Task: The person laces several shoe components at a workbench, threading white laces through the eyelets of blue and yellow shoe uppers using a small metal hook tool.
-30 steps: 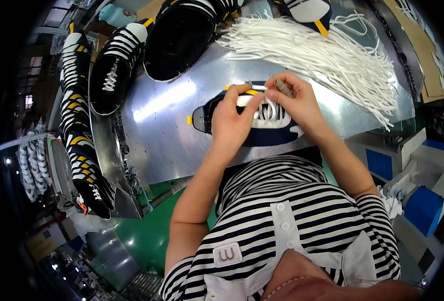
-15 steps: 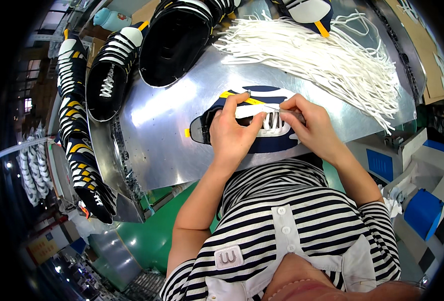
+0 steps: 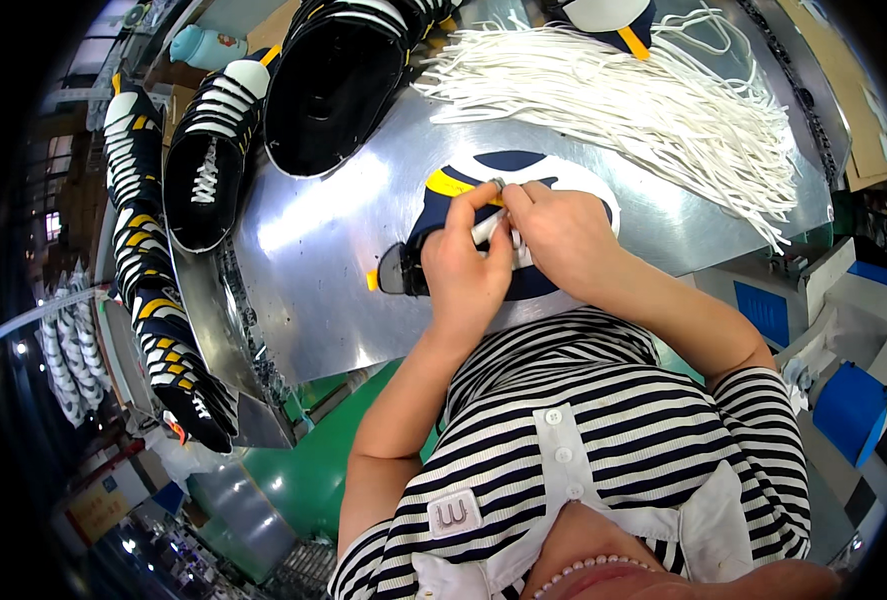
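A navy, white and yellow shoe upper (image 3: 508, 160) lies on the metal table in front of me, with a dark heel part and a yellow tab at its left end. My left hand (image 3: 463, 265) is closed on the upper's left side, thumb and fingers gripping the edge of the lace opening. Over the lacing area, my right hand (image 3: 563, 238) is bent in a pinch, its fingertips meeting the left fingertips. A small shiny bit shows at that meeting point, but what the right fingers hold is hidden. The right hand covers most of the lacing.
A big pile of white shoelaces (image 3: 623, 110) spreads along the far right of the metal table (image 3: 313, 290). Nested dark uppers (image 3: 333, 100) stand at the far left, beside a laced upper (image 3: 203, 190). A long stack of uppers (image 3: 143, 250) runs along the left edge. Behind is a light-blue bottle (image 3: 206, 47).
My right hand has moved left from the lacing to the left fingertips and turned, its back now covering the lacing. The left hand stays on the upper, which has tilted slightly.
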A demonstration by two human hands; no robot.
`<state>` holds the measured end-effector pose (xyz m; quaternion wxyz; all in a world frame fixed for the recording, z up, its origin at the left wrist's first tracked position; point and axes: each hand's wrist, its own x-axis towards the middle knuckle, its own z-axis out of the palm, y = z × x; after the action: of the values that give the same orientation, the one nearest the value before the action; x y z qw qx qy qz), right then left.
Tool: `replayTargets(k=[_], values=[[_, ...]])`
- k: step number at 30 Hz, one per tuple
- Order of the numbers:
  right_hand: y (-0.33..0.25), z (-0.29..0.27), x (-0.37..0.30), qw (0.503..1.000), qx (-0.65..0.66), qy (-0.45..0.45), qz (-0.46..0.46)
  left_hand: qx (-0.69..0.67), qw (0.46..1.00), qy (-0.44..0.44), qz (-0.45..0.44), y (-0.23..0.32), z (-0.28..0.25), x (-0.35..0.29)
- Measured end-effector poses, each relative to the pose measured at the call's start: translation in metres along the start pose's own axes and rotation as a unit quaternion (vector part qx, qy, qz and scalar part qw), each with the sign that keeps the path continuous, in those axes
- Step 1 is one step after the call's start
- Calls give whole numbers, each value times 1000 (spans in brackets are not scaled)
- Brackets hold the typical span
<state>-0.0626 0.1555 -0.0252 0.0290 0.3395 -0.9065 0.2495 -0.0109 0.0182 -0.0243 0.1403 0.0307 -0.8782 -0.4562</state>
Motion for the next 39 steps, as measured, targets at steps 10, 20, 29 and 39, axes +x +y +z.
replayTargets(k=[10,20,29,39], values=[[18,-27,-7,921,347,26,177,-134,985,-31,-100,-15,-8,10],[28,7,-7,864,432,208,157,-390,864,-205,-244,-2,-47,15],[17,-4,-15,964,193,144,-112,-330,886,-200,-259,8,-36,16],[-8,-11,-42,938,323,38,-122,-165,964,-120,-172,-10,-25,31]])
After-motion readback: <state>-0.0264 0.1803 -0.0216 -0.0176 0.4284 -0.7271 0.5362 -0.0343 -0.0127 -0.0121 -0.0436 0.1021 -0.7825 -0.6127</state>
